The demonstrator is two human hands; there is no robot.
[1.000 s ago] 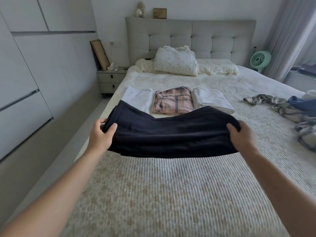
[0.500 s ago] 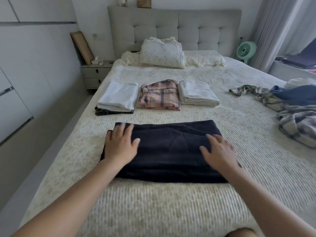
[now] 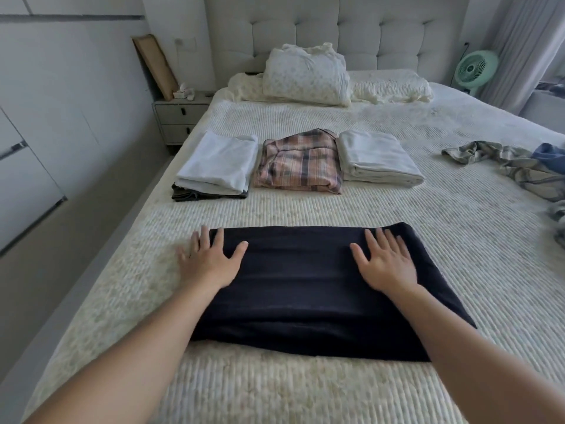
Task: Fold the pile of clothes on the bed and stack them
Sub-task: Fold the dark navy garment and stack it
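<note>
A dark navy garment [image 3: 305,289] lies folded flat on the bed [image 3: 305,390] in front of me. My left hand [image 3: 211,261] rests flat on its left end, fingers spread, some over the edge onto the bedspread. My right hand [image 3: 385,264] presses flat on its right part. Beyond lie three folded stacks: a white garment on a dark one [image 3: 217,165], a plaid garment [image 3: 301,162] and a white folded piece [image 3: 379,157]. Unfolded clothes [image 3: 519,166] lie crumpled at the right.
Pillows [image 3: 305,75] lean at the padded headboard. A nightstand [image 3: 179,117] stands left of the bed, beside a wardrobe wall. A green fan [image 3: 475,68] stands at the back right by the curtain. The bed's left edge drops to the floor.
The navy garment, held up in both hands a second ago, was laid on the bed. Both hands have since slid outward over it, flat.
</note>
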